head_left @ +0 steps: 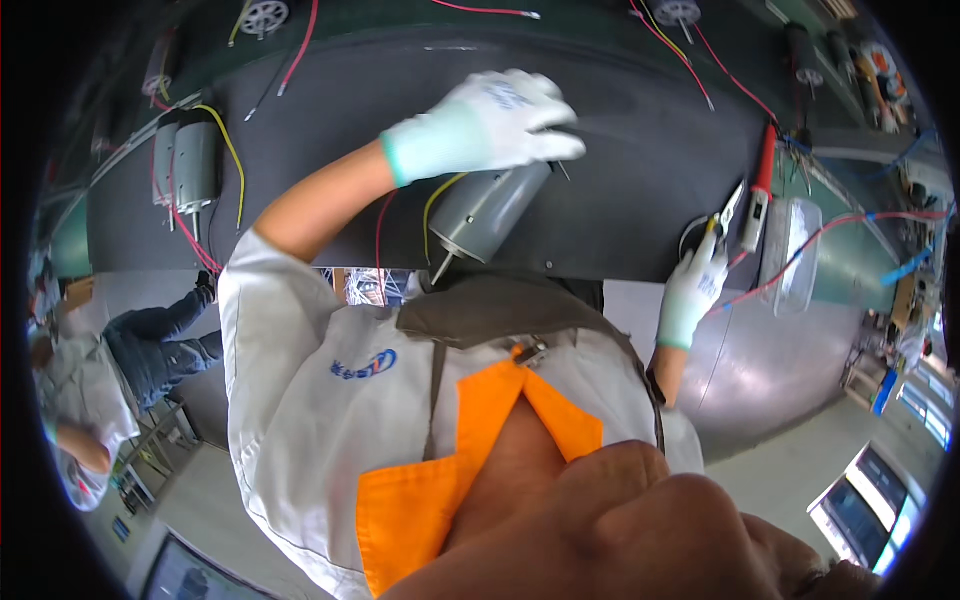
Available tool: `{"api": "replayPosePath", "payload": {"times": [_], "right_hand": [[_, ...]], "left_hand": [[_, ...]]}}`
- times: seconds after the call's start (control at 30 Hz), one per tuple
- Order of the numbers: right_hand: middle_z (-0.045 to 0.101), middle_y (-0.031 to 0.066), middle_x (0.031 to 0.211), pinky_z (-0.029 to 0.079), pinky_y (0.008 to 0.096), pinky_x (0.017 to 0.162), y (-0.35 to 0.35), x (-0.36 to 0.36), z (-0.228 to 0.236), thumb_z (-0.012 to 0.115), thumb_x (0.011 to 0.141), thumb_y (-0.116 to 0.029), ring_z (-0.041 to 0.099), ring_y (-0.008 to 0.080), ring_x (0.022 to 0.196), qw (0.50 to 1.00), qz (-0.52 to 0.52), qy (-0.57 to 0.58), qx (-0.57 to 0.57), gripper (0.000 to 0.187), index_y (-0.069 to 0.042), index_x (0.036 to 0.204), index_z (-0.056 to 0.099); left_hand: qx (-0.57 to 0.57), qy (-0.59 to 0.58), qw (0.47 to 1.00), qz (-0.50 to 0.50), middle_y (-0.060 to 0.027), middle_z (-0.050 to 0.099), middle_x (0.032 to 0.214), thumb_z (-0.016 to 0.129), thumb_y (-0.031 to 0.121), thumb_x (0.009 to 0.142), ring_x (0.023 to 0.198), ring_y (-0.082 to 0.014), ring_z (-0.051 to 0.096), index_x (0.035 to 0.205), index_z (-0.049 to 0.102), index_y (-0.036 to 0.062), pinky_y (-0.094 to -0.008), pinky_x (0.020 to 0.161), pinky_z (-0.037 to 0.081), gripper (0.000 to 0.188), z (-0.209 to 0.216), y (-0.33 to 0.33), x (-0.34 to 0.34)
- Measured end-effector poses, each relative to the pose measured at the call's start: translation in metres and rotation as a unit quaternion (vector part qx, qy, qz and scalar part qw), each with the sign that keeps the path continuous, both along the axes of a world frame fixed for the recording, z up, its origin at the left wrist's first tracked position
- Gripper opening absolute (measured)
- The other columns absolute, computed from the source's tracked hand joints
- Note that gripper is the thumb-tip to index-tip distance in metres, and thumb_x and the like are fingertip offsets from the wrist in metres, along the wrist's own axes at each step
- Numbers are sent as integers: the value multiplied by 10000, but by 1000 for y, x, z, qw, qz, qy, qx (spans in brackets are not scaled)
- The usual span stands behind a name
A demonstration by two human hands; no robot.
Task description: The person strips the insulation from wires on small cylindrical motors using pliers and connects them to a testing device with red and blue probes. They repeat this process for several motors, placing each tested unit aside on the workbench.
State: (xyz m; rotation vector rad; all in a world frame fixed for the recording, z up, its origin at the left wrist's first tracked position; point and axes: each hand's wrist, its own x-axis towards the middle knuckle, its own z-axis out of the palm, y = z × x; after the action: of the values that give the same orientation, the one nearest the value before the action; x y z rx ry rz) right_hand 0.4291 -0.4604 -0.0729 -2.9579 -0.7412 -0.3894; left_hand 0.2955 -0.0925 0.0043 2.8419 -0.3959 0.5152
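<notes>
White-gloved left hand (pixel 495 125): curling over grey cylindrical metal motor (pixel 488 215), perhaps steadying it, grip unclear | White-gloved right hand (pixel 695 288): gripping silver-bladed pliers (pixel 732 207), motor's right

Pale-grey cloth jacket (pixel 290 450); pointed orange collar (pixel 405 515); blue printed emblem (pixel 364 365) beside collar; dark brown apron (pixel 500 305) worn below collar; white fabric gloves (pixel 495 120), mint-green cuffs (pixel 400 158).

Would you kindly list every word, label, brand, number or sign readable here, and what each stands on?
Pale jacket: blue emblem and lettering on the chest, wording not copied here.
Left glove: bluish print on the back, too blurred to read.
Right glove: print too small to read.
Grey motor: no readable text visible.
</notes>
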Motion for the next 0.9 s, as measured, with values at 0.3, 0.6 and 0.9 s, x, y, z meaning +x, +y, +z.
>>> {"api": "replayPosePath", "payload": {"times": [0.3, 0.6, 0.9], "right_hand": [[535, 287, 1342, 483, 474, 984, -11, -61, 33, 642, 829, 75, 551, 421, 1197, 980, -29, 191, 54, 740, -33, 1521, 403], [655, 146, 1230, 530, 349, 928, 37, -15, 77, 701, 889, -80, 630, 176, 994, 824, 174, 473, 258, 699, -71, 1534, 429], [665, 277, 1095, 519, 463, 879, 159, 18, 117, 723, 896, -501, 655, 427, 1043, 842, 429, 324, -46, 738, -17, 1414, 520]], "left_hand": [[-497, 284, 814, 102, -14, 753, 1042, 650, 523, 946, 1016, -139, 672, 1079, 767, 79, -310, 877, 546, 478, 31, 35, 38], [-47, -165, 973, -151, -100, 657, 830, 684, 272, 881, 818, -318, 658, 870, 756, 160, -437, 685, 505, 134, 40, 46, 60], [-85, -112, 989, -45, -123, 672, 910, 734, 382, 846, 881, -341, 657, 807, 686, 44, -439, 779, 512, 343, 52, 33, 56]]}}
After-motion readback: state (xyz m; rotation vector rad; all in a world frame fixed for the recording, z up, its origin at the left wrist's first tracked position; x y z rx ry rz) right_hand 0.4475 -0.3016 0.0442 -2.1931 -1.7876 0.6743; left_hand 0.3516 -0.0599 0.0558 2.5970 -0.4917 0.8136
